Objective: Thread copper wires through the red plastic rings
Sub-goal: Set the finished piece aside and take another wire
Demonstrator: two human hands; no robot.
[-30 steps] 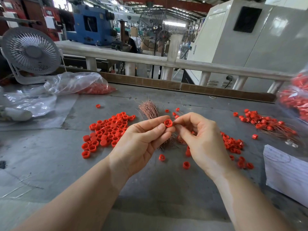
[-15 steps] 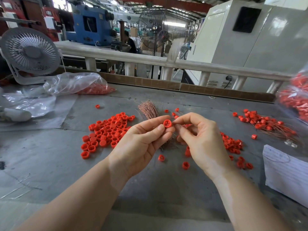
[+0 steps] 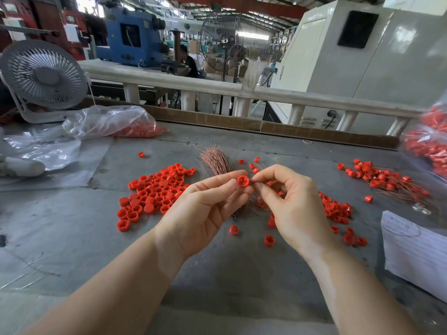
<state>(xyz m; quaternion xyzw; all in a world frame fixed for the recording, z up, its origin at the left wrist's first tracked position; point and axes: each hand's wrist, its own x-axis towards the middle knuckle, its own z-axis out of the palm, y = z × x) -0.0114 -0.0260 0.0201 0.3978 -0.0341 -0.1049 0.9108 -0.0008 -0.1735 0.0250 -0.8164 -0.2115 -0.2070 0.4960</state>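
My left hand pinches one red plastic ring between thumb and forefinger, held up over the table. My right hand meets it from the right, thumb and forefinger pinched at the ring's edge; any copper wire between those fingertips is too thin to make out. A bundle of copper wires lies on the table just behind my hands, its near end hidden under them. A pile of loose red rings lies to the left. Rings with wires through them lie at the right.
More loose rings are scattered right of my hands. A clear bag of red rings and a grey desk fan stand at the back left. Another bag of rings sits at the right edge, white paper at the near right.
Both hands stay pinched at the ring and have barely moved; the right hand's fingers have shifted slightly at the ring's edge.
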